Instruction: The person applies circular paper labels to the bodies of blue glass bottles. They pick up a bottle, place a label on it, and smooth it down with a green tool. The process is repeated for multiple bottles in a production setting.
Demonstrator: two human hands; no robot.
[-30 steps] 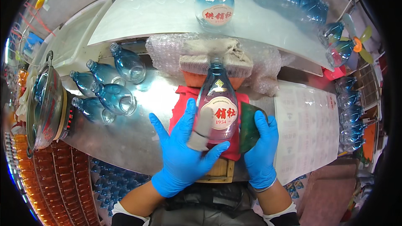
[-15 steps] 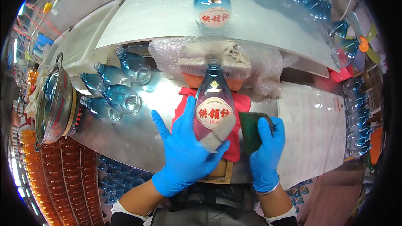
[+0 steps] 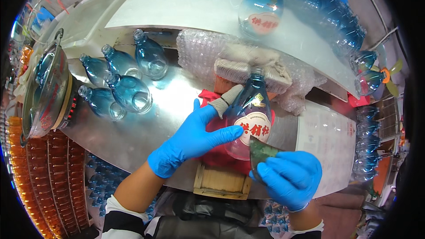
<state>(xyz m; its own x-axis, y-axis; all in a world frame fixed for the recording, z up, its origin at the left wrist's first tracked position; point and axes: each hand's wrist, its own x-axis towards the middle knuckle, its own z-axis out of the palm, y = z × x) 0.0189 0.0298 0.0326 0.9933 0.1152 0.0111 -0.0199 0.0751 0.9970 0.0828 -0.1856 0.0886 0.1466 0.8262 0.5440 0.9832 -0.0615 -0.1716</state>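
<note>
Both hands wear blue gloves. My left hand (image 3: 190, 139) lies flat and open on the blue bottle (image 3: 252, 117), pressing its round label so it cannot roll. My right hand (image 3: 290, 179) is pinched shut on a green pad (image 3: 262, 152), maybe a sponge. That bottle lies on a red cloth (image 3: 212, 152) near the worktop (image 3: 133, 135) edge.

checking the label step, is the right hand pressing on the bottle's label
No, the right hand holds a green pad beside the bottle; the left hand touches the oval label.
</note>
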